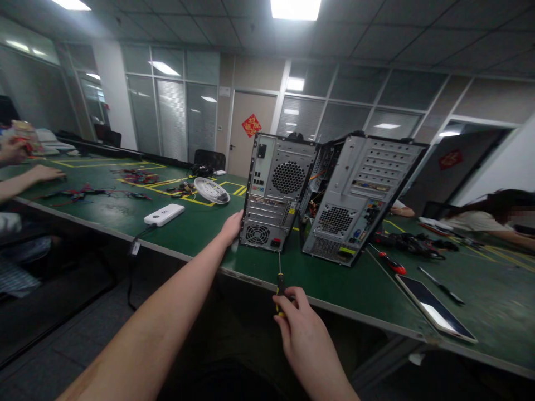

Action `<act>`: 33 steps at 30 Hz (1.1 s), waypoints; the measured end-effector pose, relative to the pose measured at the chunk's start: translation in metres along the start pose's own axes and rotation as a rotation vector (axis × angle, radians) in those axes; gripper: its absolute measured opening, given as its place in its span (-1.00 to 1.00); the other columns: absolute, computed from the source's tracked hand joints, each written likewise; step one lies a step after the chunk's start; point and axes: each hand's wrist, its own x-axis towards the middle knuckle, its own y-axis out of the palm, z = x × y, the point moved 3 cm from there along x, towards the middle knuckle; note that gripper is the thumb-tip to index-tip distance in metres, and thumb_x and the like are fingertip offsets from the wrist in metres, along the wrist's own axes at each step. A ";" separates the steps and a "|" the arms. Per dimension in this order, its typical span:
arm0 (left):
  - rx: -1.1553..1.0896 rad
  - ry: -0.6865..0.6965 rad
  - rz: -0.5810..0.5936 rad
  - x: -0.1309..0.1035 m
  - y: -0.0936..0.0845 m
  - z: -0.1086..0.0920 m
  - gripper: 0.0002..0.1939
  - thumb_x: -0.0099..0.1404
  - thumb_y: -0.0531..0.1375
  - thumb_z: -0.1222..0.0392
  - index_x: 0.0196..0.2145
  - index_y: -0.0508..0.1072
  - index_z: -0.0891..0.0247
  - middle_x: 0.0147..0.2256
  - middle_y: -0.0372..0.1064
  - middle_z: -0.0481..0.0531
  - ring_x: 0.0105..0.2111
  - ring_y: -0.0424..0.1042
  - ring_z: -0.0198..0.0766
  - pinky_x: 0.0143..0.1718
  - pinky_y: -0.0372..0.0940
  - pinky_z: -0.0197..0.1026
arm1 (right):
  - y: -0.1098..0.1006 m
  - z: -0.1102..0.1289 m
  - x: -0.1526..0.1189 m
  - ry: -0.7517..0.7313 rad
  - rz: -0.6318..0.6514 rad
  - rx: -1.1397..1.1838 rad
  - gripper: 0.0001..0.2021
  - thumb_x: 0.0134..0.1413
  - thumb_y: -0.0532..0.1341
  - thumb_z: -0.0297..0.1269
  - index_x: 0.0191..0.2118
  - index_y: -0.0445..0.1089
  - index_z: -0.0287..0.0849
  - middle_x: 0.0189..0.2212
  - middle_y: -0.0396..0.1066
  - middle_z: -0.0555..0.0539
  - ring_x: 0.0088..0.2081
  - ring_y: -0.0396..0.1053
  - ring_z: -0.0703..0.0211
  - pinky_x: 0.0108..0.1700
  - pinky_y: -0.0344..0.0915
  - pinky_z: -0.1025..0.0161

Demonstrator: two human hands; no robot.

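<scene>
Two desktop computer cases stand upright on the green table, their back panels facing me. Against the left side of the nearer computer case [267, 210] rests my left hand [233, 228]; its fingertips are hidden behind the case. My right hand [298, 317] is closed round the black and yellow handle of a screwdriver [281, 281]. The screwdriver's shaft points away from me, its tip at the lower edge of that case's back panel, below the power socket. Whether the tip sits in a screw is too small to tell. The other computer case [355, 195] stands close by on the right.
A white power bank [164, 215] with a cable lies left, near a white perforated cover [211, 190]. To the right are a red and black screwdriver [393, 263], a tablet [434, 307], a pen [441, 285] and black cables [413, 244]. Other people sit at both sides.
</scene>
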 end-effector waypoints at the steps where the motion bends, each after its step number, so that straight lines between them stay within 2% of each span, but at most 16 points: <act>1: 0.002 0.003 -0.003 0.000 0.000 0.001 -0.43 0.35 0.15 -0.32 -0.16 0.69 0.22 -0.10 0.67 0.15 0.00 0.52 0.02 0.21 0.32 0.02 | 0.000 0.000 0.000 0.006 -0.005 -0.004 -0.63 0.34 0.20 -0.55 0.14 0.56 -0.11 0.15 0.43 -0.23 -0.13 0.63 0.05 -0.08 0.58 0.14; 16: -0.020 0.002 -0.005 0.001 0.000 0.002 -0.44 0.35 0.15 -0.32 -0.16 0.70 0.21 -0.08 0.67 0.14 0.00 0.53 0.03 0.20 0.33 0.01 | -0.002 -0.002 0.001 0.016 -0.053 0.090 -0.77 0.36 0.25 -0.46 0.03 0.51 -0.10 0.03 0.49 -0.18 -0.10 0.62 0.00 -0.08 0.57 0.13; 24: -0.011 0.013 -0.003 0.002 0.000 0.005 -0.46 0.36 0.14 -0.30 -0.19 0.69 0.21 -0.12 0.67 0.13 -0.01 0.53 0.02 0.21 0.33 0.03 | -0.002 0.000 0.002 0.027 -0.064 0.073 -0.78 0.39 0.32 -0.38 0.09 0.48 -0.12 -0.02 0.53 -0.18 -0.07 0.63 -0.06 -0.02 0.57 0.07; 28: 0.000 0.027 0.000 0.003 0.000 0.004 -0.46 0.37 0.14 -0.28 -0.21 0.69 0.23 -0.15 0.67 0.15 -0.01 0.53 0.03 0.22 0.32 0.03 | -0.001 0.001 0.003 -0.026 -0.085 0.034 -0.78 0.37 0.29 -0.43 0.06 0.52 -0.08 0.12 0.48 -0.21 -0.05 0.62 -0.02 0.01 0.59 0.06; 33: -0.021 0.001 -0.002 0.005 0.001 0.008 -0.46 0.36 0.15 -0.30 -0.20 0.68 0.21 -0.15 0.67 0.14 -0.02 0.54 0.02 0.19 0.35 0.02 | 0.002 0.003 0.003 -0.066 -0.055 -0.001 -0.72 0.38 0.22 -0.47 0.07 0.59 -0.11 0.21 0.45 -0.27 0.10 0.62 -0.08 0.13 0.59 0.02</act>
